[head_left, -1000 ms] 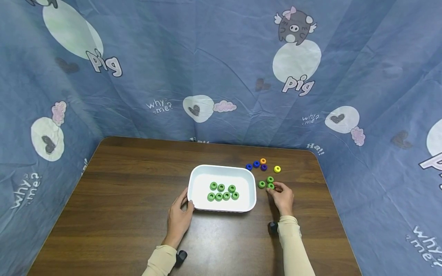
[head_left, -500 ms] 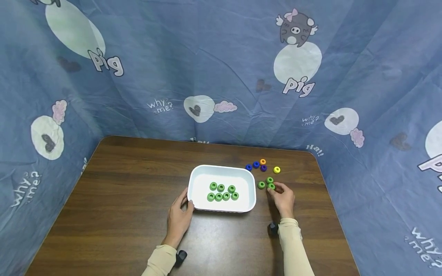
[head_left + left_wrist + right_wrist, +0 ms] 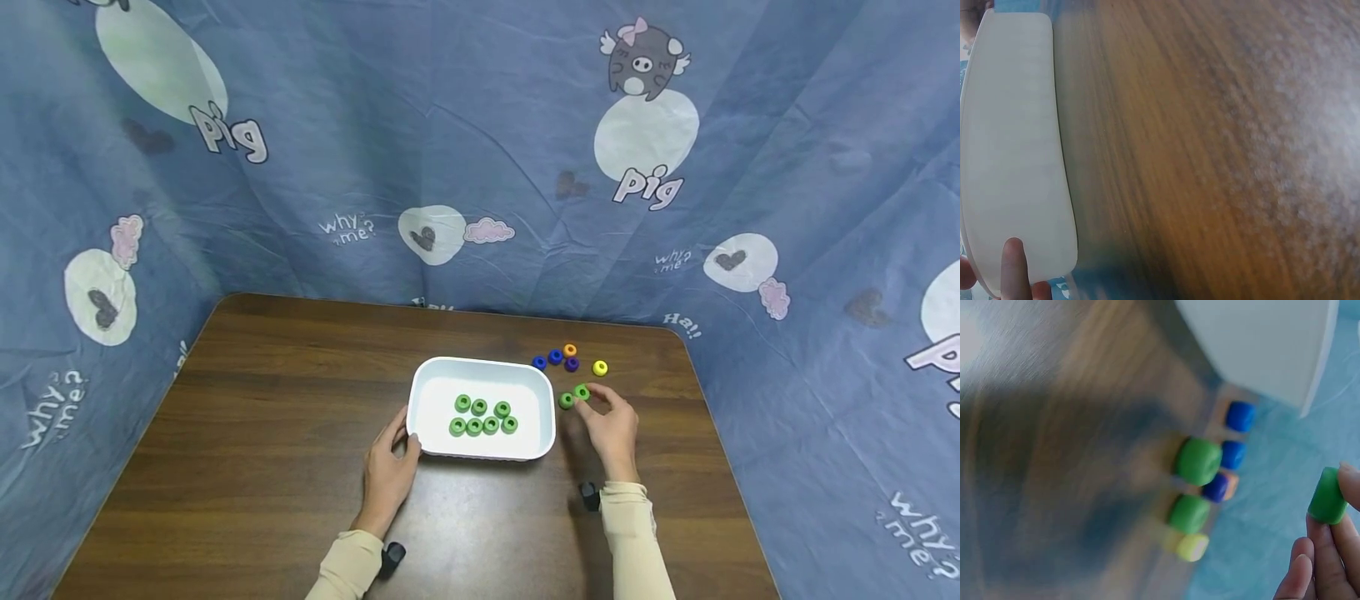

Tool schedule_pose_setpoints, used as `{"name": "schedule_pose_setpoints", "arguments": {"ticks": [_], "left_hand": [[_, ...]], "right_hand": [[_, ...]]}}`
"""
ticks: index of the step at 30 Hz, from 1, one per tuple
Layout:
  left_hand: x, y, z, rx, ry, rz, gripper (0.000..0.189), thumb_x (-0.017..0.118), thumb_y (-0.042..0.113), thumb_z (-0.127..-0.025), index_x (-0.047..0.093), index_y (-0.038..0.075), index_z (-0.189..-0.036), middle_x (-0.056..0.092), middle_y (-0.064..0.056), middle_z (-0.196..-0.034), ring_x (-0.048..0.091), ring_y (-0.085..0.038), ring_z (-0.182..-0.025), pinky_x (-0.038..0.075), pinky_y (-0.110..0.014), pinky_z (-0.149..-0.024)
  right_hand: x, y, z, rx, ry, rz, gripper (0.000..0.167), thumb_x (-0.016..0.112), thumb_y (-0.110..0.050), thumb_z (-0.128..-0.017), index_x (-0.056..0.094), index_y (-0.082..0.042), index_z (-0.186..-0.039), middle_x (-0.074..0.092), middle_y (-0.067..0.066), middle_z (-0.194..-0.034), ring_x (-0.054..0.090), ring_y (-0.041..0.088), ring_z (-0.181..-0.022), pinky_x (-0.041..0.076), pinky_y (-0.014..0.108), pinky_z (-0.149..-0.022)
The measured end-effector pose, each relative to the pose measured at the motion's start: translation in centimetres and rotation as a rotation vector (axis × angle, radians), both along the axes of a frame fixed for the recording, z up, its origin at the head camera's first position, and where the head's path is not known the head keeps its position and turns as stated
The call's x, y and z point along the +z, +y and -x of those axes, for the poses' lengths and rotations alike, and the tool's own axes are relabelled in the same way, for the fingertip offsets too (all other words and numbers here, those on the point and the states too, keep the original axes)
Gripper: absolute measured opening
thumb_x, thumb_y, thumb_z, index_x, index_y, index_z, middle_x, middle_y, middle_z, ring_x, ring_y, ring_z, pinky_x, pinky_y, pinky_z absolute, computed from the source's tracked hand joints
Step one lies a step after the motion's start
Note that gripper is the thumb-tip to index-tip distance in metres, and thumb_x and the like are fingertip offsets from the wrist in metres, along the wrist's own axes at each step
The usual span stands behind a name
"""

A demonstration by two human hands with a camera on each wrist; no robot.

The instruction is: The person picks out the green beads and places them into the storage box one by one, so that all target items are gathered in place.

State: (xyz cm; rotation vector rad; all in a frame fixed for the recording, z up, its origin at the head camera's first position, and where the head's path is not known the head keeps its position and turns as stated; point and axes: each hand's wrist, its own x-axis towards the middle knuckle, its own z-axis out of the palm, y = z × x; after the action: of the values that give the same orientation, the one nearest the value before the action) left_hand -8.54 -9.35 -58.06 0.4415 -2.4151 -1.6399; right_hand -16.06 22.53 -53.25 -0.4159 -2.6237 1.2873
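My right hand pinches a green bead between thumb and fingers, raised off the table right of the white tray. Below it, two more green beads stand on the wood; the nearer to the tray is a green bead, while the other green bead shows in the right wrist view and is covered by the hand from above. My left hand grips the tray's near left corner, its thumb flat against the outer wall. Inside the tray lie several green beads in two loose rows.
Behind the right hand sit blue beads, a purple bead, an orange bead and a yellow bead. The brown wooden table ends at a blue printed cloth hanging at the back and sides.
My right hand has lifted the nearest green bead of the three off the table and moved slightly up and left with it. The left hand and tray have stayed in place.
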Motion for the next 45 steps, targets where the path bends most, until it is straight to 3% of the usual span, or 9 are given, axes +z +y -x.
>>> {"name": "schedule_pose_setpoints", "arguments": {"ticks": [5, 8, 18, 22, 27, 33, 38, 45], "left_hand": [[0.2, -0.1, 0.0, -0.002, -0.004, -0.010, 0.050, 0.060, 0.010, -0.095, 0.053, 0.007, -0.145, 0.057, -0.017, -0.146, 0.061, -0.034, -0.130, 0.050, -0.045, -0.109], [0.3, -0.2, 0.0, -0.010, -0.014, -0.015, 0.050, 0.060, 0.012, -0.096, 0.053, 0.008, -0.145, 0.057, -0.016, -0.146, 0.060, -0.033, -0.131, 0.049, -0.045, -0.111], [0.2, -0.2, -0.1, -0.006, -0.006, -0.016, 0.050, 0.060, 0.010, -0.096, 0.053, 0.007, -0.145, 0.057, -0.016, -0.145, 0.060, -0.033, -0.130, 0.050, -0.045, -0.109], [0.0, -0.3, -0.1, -0.002, -0.005, -0.014, 0.050, 0.060, 0.008, -0.096, 0.053, 0.007, -0.145, 0.057, -0.017, -0.145, 0.061, -0.033, -0.130, 0.051, -0.046, -0.108], [-0.2, -0.3, 0.0, -0.016, -0.010, -0.011, 0.051, 0.059, 0.007, -0.096, 0.052, 0.008, -0.146, 0.057, -0.017, -0.146, 0.060, -0.034, -0.130, 0.051, -0.046, -0.108], [-0.2, -0.3, 0.0, -0.014, -0.011, -0.001, 0.050, 0.059, 0.009, -0.096, 0.053, 0.009, -0.146, 0.057, -0.016, -0.146, 0.062, -0.033, -0.128, 0.052, -0.046, -0.107], [-0.1, -0.4, 0.0, -0.009, -0.011, -0.006, 0.050, 0.060, 0.010, -0.096, 0.053, 0.010, -0.146, 0.058, -0.014, -0.146, 0.061, -0.032, -0.129, 0.050, -0.047, -0.109], [0.1, -0.4, -0.1, -0.010, -0.005, -0.014, 0.050, 0.061, 0.010, -0.095, 0.055, 0.009, -0.144, 0.059, -0.015, -0.145, 0.062, -0.032, -0.128, 0.051, -0.047, -0.107]], "right_hand": [[1.5, -2.0, -0.6, 0.078, 0.035, -0.039, 0.036, 0.081, -0.021, -0.083, 0.074, -0.010, -0.117, 0.073, 0.017, -0.114, 0.070, 0.034, -0.095, 0.056, 0.029, -0.073], [2.0, -3.6, -0.7, 0.134, 0.061, -0.047, 0.034, 0.083, -0.020, -0.082, 0.075, -0.010, -0.113, 0.073, 0.017, -0.110, 0.069, 0.034, -0.094, 0.054, 0.025, -0.071], [1.4, -9.9, -1.2, 0.410, 0.173, -0.099, 0.029, 0.084, -0.017, -0.080, 0.077, -0.009, -0.107, 0.077, 0.008, -0.102, 0.068, 0.029, -0.094, 0.057, 0.044, -0.077], [0.7, -12.1, -1.2, 0.509, 0.137, -0.104, 0.030, 0.083, -0.018, -0.081, 0.076, -0.009, -0.109, 0.077, 0.009, -0.104, 0.068, 0.033, -0.098, 0.058, 0.045, -0.080], [0.0, -14.2, -0.9, 0.586, 0.090, -0.176, 0.031, 0.083, -0.020, -0.081, 0.076, -0.010, -0.110, 0.078, 0.005, -0.106, 0.069, 0.025, -0.100, 0.056, 0.035, -0.084], [-0.8, -15.8, -0.4, 0.665, 0.019, -0.226, 0.029, 0.080, -0.020, -0.084, 0.075, -0.010, -0.110, 0.077, 0.005, -0.107, 0.068, 0.022, -0.099, 0.056, 0.035, -0.086], [-1.2, -16.6, 0.1, 0.747, 0.014, -0.244, 0.028, 0.080, -0.019, -0.085, 0.075, -0.008, -0.110, 0.078, 0.007, -0.107, 0.068, 0.024, -0.099, 0.056, 0.036, -0.089], [-2.1, -17.1, 0.4, 0.784, -0.018, -0.317, 0.026, 0.081, -0.016, -0.081, 0.076, -0.010, -0.106, 0.078, 0.005, -0.101, 0.067, 0.023, -0.096, 0.055, 0.033, -0.086]]}}
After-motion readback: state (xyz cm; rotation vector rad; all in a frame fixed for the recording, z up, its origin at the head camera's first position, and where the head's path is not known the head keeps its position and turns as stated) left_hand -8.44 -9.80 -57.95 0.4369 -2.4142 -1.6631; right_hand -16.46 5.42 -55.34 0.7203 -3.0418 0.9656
